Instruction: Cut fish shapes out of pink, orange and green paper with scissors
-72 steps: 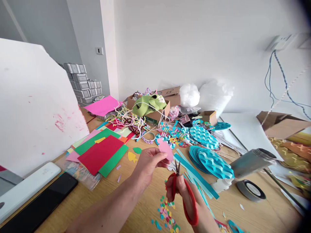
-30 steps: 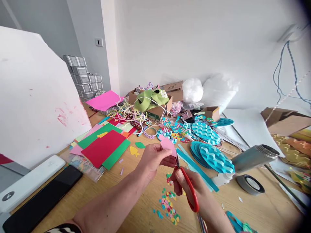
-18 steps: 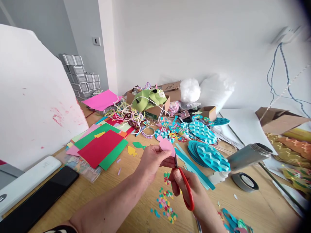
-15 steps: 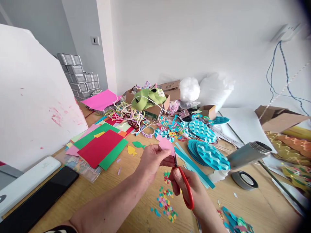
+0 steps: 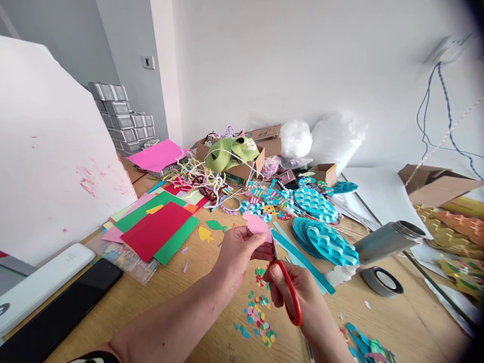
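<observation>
A piece of pink paper (image 5: 259, 225) with a curved outline is pinched in my left hand (image 5: 242, 249), thumb on top. My right hand (image 5: 293, 287) is closed around red-handled scissors (image 5: 294, 302), whose blades touch the lower right edge of the paper. The blade tips are partly hidden by the paper. Below my hands lie several small coloured paper dots (image 5: 259, 317). Just left of my left hand are a green paper fish (image 5: 216, 225) and a yellow paper fish (image 5: 205, 234).
Coloured paper sheets (image 5: 157, 232) and a black phone (image 5: 64, 312) lie to the left. Rightward are blue wavy paper discs (image 5: 330, 242), a metal flask (image 5: 389, 242) and a tape roll (image 5: 382, 281). Behind stands a cardboard box (image 5: 259, 164) of craft materials.
Both hands, the pink paper and the scissors stay almost in place. The view has shifted very slightly.
</observation>
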A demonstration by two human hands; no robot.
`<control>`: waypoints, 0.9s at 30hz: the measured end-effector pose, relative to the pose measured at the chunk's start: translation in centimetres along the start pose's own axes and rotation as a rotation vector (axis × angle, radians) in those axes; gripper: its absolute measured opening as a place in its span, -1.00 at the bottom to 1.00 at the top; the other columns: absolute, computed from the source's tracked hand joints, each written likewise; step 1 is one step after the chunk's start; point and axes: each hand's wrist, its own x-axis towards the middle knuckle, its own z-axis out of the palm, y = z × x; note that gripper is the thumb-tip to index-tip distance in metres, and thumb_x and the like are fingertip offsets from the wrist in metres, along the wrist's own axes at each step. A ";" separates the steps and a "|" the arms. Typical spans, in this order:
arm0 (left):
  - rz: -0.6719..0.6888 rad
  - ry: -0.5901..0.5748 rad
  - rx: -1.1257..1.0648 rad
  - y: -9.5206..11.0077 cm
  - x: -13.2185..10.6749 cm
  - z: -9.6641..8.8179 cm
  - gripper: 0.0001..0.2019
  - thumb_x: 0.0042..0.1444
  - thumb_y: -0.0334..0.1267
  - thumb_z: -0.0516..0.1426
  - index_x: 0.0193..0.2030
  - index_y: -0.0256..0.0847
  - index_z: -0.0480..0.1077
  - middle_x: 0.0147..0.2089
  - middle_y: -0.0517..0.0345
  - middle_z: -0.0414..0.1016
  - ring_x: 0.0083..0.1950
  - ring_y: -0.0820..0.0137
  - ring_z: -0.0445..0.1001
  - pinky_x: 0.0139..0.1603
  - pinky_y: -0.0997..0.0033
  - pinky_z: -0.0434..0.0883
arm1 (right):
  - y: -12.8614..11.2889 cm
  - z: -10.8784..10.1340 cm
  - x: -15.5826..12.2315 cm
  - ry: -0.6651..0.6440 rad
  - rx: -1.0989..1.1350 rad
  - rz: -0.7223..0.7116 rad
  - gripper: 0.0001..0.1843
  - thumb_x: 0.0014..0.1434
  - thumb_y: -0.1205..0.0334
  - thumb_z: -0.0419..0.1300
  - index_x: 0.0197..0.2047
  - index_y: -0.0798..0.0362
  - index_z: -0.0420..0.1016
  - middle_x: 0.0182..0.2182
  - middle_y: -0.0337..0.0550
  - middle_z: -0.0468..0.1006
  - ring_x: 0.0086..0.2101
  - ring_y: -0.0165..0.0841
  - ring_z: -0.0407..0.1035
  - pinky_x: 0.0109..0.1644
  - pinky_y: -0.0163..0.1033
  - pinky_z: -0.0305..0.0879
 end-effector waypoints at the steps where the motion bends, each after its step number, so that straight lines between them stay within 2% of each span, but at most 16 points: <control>1: 0.001 0.001 0.002 0.0 0.0 0.0 -0.70 -0.19 -0.15 0.31 -0.42 -0.39 0.46 -0.48 0.03 0.52 -0.48 0.38 0.50 -0.33 0.35 0.49 | 0.0 0.0 0.0 0.000 0.000 0.001 -0.40 -0.03 -0.38 0.18 -0.54 0.07 0.34 -0.76 -0.30 0.31 -0.71 -0.50 0.09 -0.59 -0.37 0.04; 10: -0.001 0.003 -0.006 0.0 0.0 0.1 -0.70 -0.19 -0.16 0.31 -0.41 -0.40 0.46 -0.49 0.03 0.51 -0.48 0.38 0.50 -0.33 0.35 0.49 | 0.0 -0.1 0.0 -0.019 -0.001 -0.052 -0.40 0.01 -0.36 0.18 -0.52 0.08 0.34 -0.74 -0.28 0.32 -0.67 -0.48 0.12 -0.57 -0.37 0.03; 27: 0.006 0.014 0.000 -0.1 -0.1 0.2 -0.71 -0.17 -0.17 0.30 -0.39 -0.40 0.48 -0.47 0.01 0.53 -0.47 0.39 0.50 -0.35 0.40 0.48 | 0.0 -0.4 0.1 -0.042 -0.060 -0.024 -0.38 0.02 -0.40 0.13 -0.50 0.06 0.30 -0.73 -0.30 0.29 -0.69 -0.49 0.10 -0.58 -0.35 0.08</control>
